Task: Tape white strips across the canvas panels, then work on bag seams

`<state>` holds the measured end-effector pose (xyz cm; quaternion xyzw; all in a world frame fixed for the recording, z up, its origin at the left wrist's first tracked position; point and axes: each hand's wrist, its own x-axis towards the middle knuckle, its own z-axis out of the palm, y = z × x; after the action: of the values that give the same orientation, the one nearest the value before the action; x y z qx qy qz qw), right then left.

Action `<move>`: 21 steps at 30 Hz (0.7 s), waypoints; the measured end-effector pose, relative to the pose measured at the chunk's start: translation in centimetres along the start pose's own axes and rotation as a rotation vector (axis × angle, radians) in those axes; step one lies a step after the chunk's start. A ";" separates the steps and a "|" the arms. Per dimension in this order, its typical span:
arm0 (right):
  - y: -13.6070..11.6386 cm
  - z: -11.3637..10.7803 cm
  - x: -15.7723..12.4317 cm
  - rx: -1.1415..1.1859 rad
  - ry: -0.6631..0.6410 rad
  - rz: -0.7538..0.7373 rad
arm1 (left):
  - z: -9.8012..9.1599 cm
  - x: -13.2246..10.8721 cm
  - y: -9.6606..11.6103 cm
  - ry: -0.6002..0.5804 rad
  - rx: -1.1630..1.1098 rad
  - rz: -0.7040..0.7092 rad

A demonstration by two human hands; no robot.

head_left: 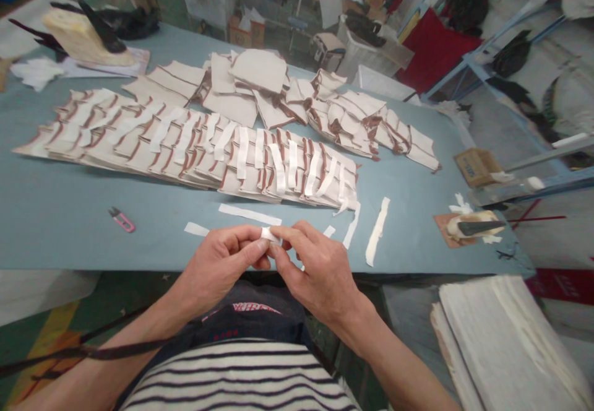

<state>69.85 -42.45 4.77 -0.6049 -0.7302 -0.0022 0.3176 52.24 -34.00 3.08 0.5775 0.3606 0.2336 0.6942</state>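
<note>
Both of my hands meet at the table's front edge over a small white strip (270,235). My left hand (223,256) pinches its left side between thumb and fingers. With thumb and forefinger, my right hand (315,262) grips the other side; part of the strip is hidden by the fingers. Just beyond lie a longer white strip (249,214) and a short white piece (197,229). Further off, a row of overlapping off-white fabric pieces (199,151) with brown edges stretches across the table, white strips lying over them.
Pink-handled thread snips (122,220) lie to the left on the blue table (69,213). Behind the row sits a loose pile of fabric pieces (260,77). Right of my hands is a cream strip (378,231); a block with a black blade-like piece (477,226) stands near the right end.
</note>
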 end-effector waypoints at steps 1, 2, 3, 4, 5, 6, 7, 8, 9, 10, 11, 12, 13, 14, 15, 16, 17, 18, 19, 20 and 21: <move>0.1 0.0 0.0 0.005 0.002 -0.001 | 0.0 0.0 0.1 -0.005 0.013 0.007; 0.1 0.0 -0.1 0.007 0.003 -0.003 | 0.0 -0.1 0.1 -0.007 0.030 0.018; 0.2 0.0 -0.1 0.006 0.003 -0.003 | 0.0 -0.1 0.2 -0.007 0.054 0.031; 0.2 0.1 -0.1 0.003 0.002 -0.003 | 0.1 -0.2 0.3 -0.005 0.081 0.048; 0.3 0.1 -0.1 -0.005 0.004 -0.002 | 0.1 -0.3 0.4 -0.001 0.109 0.066; 0.3 0.2 -0.2 -0.018 0.011 -0.002 | 0.2 -0.3 0.4 0.005 0.135 0.086; 0.4 0.3 -0.2 -0.037 0.019 -0.003 | 0.3 -0.3 0.5 0.013 0.160 0.107; 0.5 0.4 -0.2 -0.063 0.030 -0.007 | 0.4 -0.4 0.5 0.020 0.182 0.126; 0.6 0.5 -0.2 -0.090 0.042 -0.014 | 0.4 -0.4 0.5 0.026 0.199 0.139; 0.7 0.6 -0.1 -0.114 0.057 -0.024 | 0.5 -0.3 0.5 0.029 0.210 0.145; 0.8 0.8 -0.1 -0.129 0.068 -0.034 | 0.6 -0.3 0.5 0.029 0.213 0.145; 0.9 0.9 -0.1 -0.128 0.073 -0.044 | 0.6 -0.2 0.5 0.027 0.206 0.141; 1.0 0.9 -0.1 -0.112 0.074 -0.058 | 0.7 -0.1 0.5 0.021 0.189 0.133; 1.1 1.0 -0.1 -0.088 0.073 -0.071 | 0.7 0.0 0.4 0.016 0.166 0.122; 1.2 1.0 -0.1 -0.062 0.067 -0.082 | 0.6 0.1 0.4 0.014 0.145 0.114; 1.3 1.0 -0.1 -0.040 0.061 -0.090 | 0.6 0.2 0.3 0.014 0.134 0.108; 1.4 1.0 -0.1 -0.023 0.050 -0.094 | 0.5 0.3 0.3 0.015 0.130 0.106; 1.4 1.0 -0.2 -0.013 0.037 -0.092 | 0.4 0.3 0.3 0.017 0.134 0.104; 1.5 0.9 -0.1 -0.008 0.022 -0.086 | 0.4 0.3 0.3 0.019 0.143 0.106; 1.5 0.9 -0.1 -0.006 0.006 -0.078 | 0.3 0.4 0.4 0.019 0.154 0.106; 1.6 0.9 -0.1 -0.008 -0.006 -0.074 | 0.2 0.4 0.4 0.017 0.163 0.103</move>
<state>70.84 -41.78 3.45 -0.5787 -0.7532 -0.0150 0.3125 52.71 -33.75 3.39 0.6478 0.3544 0.2437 0.6288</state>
